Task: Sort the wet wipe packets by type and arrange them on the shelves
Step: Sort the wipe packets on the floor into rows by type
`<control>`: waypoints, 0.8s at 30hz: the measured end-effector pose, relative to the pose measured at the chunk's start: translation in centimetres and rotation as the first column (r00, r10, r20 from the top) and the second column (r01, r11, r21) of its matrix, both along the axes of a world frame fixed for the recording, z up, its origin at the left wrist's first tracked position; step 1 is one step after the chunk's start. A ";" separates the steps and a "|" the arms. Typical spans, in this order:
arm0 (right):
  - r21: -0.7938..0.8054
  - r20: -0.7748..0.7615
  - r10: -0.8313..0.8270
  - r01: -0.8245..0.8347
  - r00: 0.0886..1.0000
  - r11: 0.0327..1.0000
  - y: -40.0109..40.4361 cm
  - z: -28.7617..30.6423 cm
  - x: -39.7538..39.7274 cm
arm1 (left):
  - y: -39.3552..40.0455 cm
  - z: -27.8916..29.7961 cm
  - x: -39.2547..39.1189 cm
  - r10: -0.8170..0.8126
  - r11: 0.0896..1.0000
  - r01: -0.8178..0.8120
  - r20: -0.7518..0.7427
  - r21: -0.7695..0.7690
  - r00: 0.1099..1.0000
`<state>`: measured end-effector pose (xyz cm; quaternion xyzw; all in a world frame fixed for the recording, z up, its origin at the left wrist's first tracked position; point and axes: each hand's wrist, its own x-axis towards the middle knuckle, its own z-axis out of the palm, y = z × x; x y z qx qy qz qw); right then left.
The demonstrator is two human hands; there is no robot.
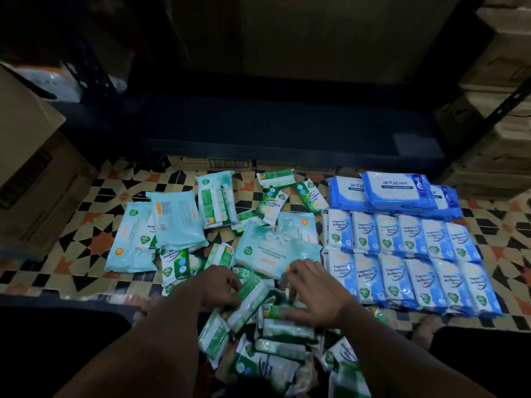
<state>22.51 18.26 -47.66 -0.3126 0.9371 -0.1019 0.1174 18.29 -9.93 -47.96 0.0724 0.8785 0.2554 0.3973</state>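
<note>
Patterned floor tiles [94,242] in black, cream and orange carry the whole job, with a dark low shelf [287,130] waiting behind and cardboard boxes [37,173] stacked at the left.

We are working the mixed heap of green packets [275,331] nearest our knees. Our left hand [221,287] has its fingers curled round one green packet [248,300], lifting its end out of the pile; that grip is closed on it. Our right hand [313,294] lies spread with straight fingers, released, pressing down on the packets beside it. That is a sound way to go on, as we judge it: hold the heap still with the flat hand so only one packet comes away, then read its label before choosing a group, since green and pale teal packets [175,225] lie jumbled together and some face down.

At the right the blue packets [402,262] already stand in two tidy rows, touching edge to edge, with the larger blue packs [399,191] stacked behind them. We should keep our right forearm clear of the nearest row, which lies just beside our wrist and would likely skew at a nudge.

Open floor shows at the far left and along the front of the shelf, which seems the best room for starting a green row.
</note>
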 end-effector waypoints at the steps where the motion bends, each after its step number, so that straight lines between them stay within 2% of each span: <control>1: -0.038 -0.028 -0.072 0.071 0.997 0.997 0.2 -0.1 -1.0 | 0.2 0.3 -0.6 0.030 0.999 -0.029 -0.058 0.024 0.998; 6: -0.117 -0.235 -0.346 0.327 0.908 0.938 1.6 -1.4 -6.5 | 2.6 1.5 -6.1 0.205 0.977 -0.168 -0.345 0.135 0.916; 10: -0.019 -0.205 -0.492 0.500 0.846 0.866 1.6 -1.3 -11.3 | 5.8 1.7 -10.8 0.244 0.969 -0.232 -0.494 0.086 0.834; 13: 0.110 -0.117 -0.580 0.591 0.806 0.799 1.4 -1.1 -14.7 | 8.3 0.5 -14.0 0.196 0.967 -0.252 -0.509 -0.042 0.838; 17: 0.291 -0.032 -0.628 0.609 0.777 0.738 1.8 -2.6 -18.0 | 11.7 -0.8 -16.2 0.086 0.942 -0.230 -0.486 -0.244 0.870; 24: 0.354 -0.042 -0.642 0.612 0.766 0.707 1.6 -4.8 -21.0 | 14.8 -2.9 -18.1 0.118 0.901 -0.293 -0.469 -0.321 0.876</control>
